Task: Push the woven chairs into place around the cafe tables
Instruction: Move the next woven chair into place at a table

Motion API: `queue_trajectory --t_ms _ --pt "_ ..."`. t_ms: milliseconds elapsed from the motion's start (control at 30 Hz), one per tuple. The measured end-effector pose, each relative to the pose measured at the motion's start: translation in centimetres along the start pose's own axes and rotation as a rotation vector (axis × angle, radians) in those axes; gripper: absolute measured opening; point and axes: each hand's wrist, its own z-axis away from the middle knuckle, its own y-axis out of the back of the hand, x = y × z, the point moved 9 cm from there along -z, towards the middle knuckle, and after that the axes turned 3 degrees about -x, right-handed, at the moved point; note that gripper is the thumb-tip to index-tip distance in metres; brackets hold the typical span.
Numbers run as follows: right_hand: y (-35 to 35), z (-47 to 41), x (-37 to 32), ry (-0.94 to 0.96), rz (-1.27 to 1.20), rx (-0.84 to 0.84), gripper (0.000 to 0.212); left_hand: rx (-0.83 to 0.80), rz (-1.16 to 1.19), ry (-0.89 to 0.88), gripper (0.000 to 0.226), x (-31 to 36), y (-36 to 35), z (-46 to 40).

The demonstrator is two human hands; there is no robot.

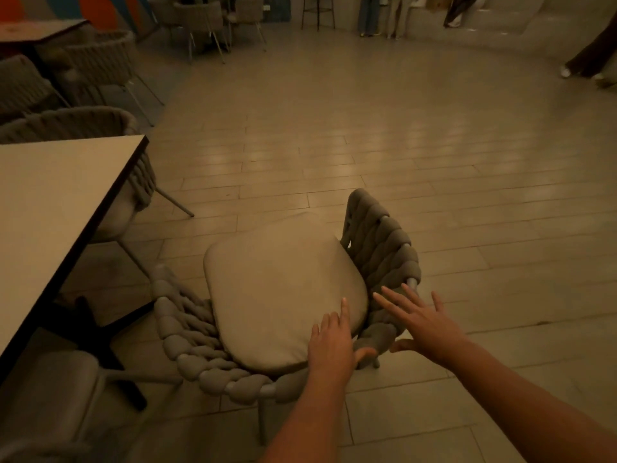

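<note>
A woven chair with thick grey braided rope and a beige seat cushion stands just in front of me, out on the floor to the right of a light cafe table. My left hand hovers over the near right corner of the cushion, fingers straight, thumb out toward the rope back. My right hand is spread open over the chair's back rail at its right side. Neither hand grips anything; I cannot tell whether they touch the chair.
Another woven chair is tucked at the table's far corner, and one more sits low at the near left. More chairs and a dark table stand at the back left. People's legs show at the far right. Open tiled floor lies ahead.
</note>
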Motion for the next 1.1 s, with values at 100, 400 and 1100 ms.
queue_trajectory --t_ms 100,400,1100 --pt "-1.0 -0.1 0.5 0.042 0.011 -0.043 0.103 -0.004 -0.003 0.047 0.105 -0.1 -0.4 -0.2" --pt "-2.5 -1.3 1.5 0.230 0.100 -0.081 0.089 0.061 0.016 0.270 0.109 -0.7 -1.0 0.7" --pt "-2.1 -1.5 1.5 0.331 0.232 0.168 0.053 0.216 -0.029 0.475 0.109 0.0 -2.5 3.6"
